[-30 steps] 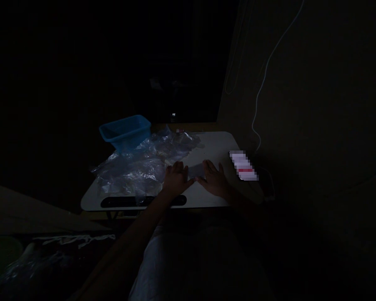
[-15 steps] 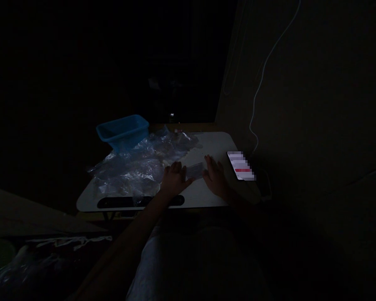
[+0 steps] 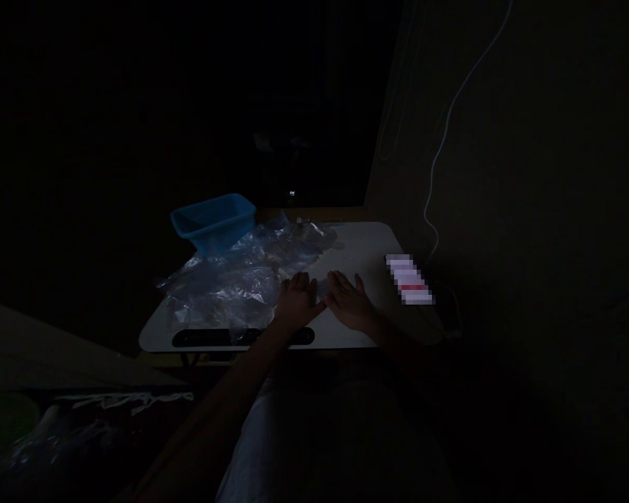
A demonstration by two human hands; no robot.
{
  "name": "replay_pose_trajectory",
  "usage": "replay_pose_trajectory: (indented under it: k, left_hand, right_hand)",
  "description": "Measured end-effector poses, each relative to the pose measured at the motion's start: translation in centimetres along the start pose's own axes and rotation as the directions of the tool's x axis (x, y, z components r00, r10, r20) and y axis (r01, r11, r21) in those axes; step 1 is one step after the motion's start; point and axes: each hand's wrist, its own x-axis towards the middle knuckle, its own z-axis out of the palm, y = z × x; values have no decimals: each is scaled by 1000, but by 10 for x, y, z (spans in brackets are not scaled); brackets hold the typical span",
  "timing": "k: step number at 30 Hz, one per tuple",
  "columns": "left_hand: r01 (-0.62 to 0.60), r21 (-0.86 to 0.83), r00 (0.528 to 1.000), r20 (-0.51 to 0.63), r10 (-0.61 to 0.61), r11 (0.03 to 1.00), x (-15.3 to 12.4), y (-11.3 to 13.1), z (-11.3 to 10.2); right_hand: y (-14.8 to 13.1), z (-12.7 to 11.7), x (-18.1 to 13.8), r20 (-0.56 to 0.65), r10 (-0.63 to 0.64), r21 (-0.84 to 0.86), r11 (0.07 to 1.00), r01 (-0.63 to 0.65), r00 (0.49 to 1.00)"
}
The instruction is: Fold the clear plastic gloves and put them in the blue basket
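Observation:
The room is very dark. My left hand (image 3: 295, 302) and my right hand (image 3: 349, 302) lie flat, fingers stretched out, side by side on a small white table (image 3: 356, 248). Both press on a small clear plastic piece (image 3: 322, 288), now mostly hidden under them. A heap of clear plastic bags (image 3: 241, 276) lies just left of my left hand.
A blue plastic basket (image 3: 213, 220) stands at the table's far left corner. A lit phone (image 3: 409, 279) lies at the right edge, with a white cable (image 3: 440, 140) hanging on the wall behind. More plastic and white strings (image 3: 126, 399) lie on the floor at the left.
My right hand has slid left over the small plastic piece until it is close beside my left hand. The left hand has stayed in place.

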Motion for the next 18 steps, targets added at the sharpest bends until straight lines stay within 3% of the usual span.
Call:
replay_pose_trajectory:
  k: [18]
  left_hand:
    - [-2,25,1000,-20,3,1000,0,-1,3]
  right_hand:
    - [16,-4,-6,-28,66,-40,997,-68,997]
